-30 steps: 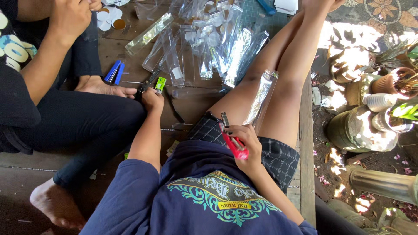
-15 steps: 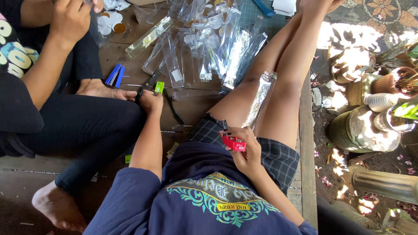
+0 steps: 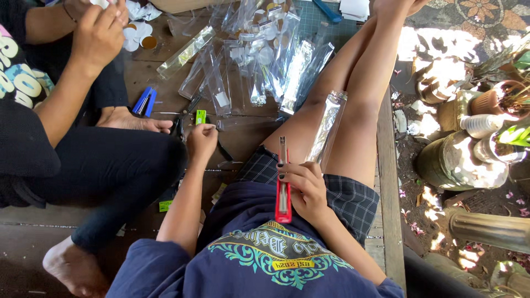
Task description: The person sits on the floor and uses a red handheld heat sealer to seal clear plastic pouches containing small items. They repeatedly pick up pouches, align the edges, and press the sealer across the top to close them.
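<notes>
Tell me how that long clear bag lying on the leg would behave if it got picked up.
The clear bag looks like thin shiny film, so probably floppy and very light. It drapes along the thigh, so it would likely slide off at a nudge. The glossy surface may be slippery to pinch.

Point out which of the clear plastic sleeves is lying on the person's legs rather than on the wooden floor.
It is the long clear sleeve lying between the thighs, just above the right hand holding the red cutter. The other sleeves lie scattered on the floor.
</notes>
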